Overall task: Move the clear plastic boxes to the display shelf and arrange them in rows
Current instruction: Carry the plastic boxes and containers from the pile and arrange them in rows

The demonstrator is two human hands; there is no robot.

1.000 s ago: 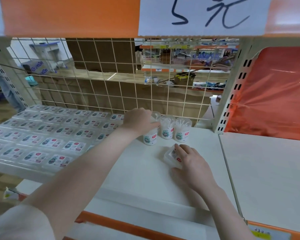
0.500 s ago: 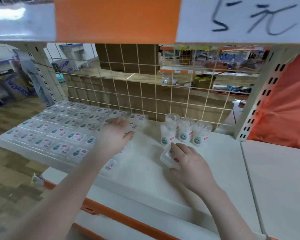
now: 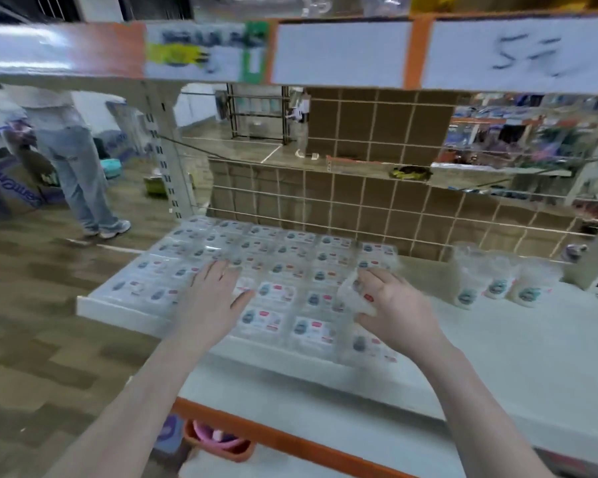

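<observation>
Several flat clear plastic boxes [image 3: 275, 267] with printed labels lie in rows on the white display shelf [image 3: 515, 367], filling its left part. My left hand [image 3: 211, 298] rests flat with straight fingers on the boxes near the front left. My right hand [image 3: 390, 312] grips one clear plastic box [image 3: 354, 294] and holds it just above the right end of the rows. The frame is blurred by motion.
Three round clear tubs [image 3: 497, 284] stand at the back right of the shelf. A wire grid [image 3: 377, 201] backs the shelf, and a price strip [image 3: 339, 53] runs overhead. A person in jeans [image 3: 73, 160] stands on the floor at left. An orange bin [image 3: 218, 439] sits below.
The view swung left. My right hand lifted its box off the bare shelf and carried it left over the rows. My left hand slid further left onto the boxes.
</observation>
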